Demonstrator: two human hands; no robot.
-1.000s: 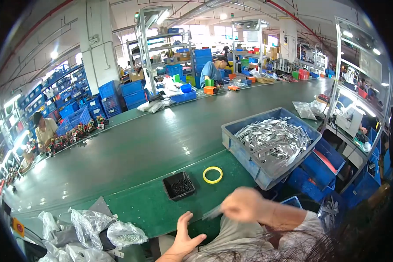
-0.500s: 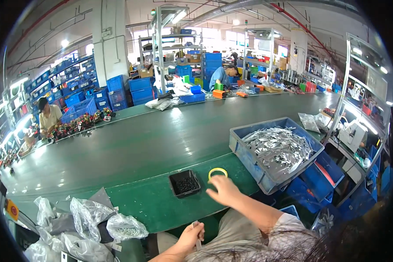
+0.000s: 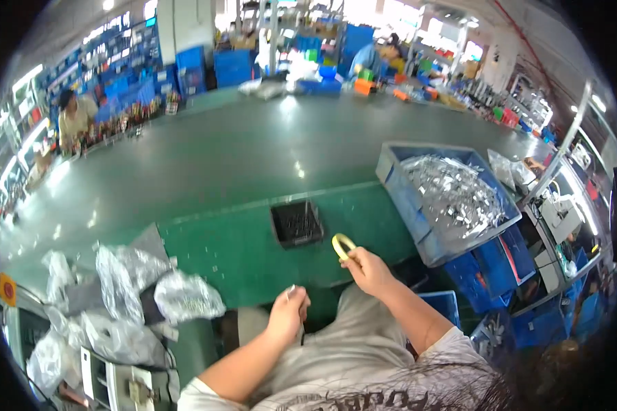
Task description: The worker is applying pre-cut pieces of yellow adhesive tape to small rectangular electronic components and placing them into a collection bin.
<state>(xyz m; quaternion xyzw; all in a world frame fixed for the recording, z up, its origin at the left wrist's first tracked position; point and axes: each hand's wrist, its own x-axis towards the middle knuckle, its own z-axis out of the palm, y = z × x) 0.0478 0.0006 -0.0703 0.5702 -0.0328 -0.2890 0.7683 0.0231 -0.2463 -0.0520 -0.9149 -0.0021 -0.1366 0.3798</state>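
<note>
In my right hand (image 3: 369, 271) is a roll of yellow tape (image 3: 341, 241), pinched at its near edge and tilted up off the green table edge. My left hand (image 3: 288, 314), lower and nearer my lap, is closed around a thin, light metal strip (image 3: 292, 290); just its tip shows above my fingers. Beyond both hands, a small black tray (image 3: 274, 222) rests on the green surface with many tiny dark parts inside.
A large blue crate (image 3: 418, 233) full of shiny metal strips stands to the right. Clear plastic bags (image 3: 185, 298) of parts lie at left. A dark conveyor belt (image 3: 253, 157) runs across beyond the green strip. Two people work on its far side.
My right hand has taken hold of the tape roll and lifted it from the table toward me. My left hand has come up slightly, still around the strip. The view has tilted downward.
</note>
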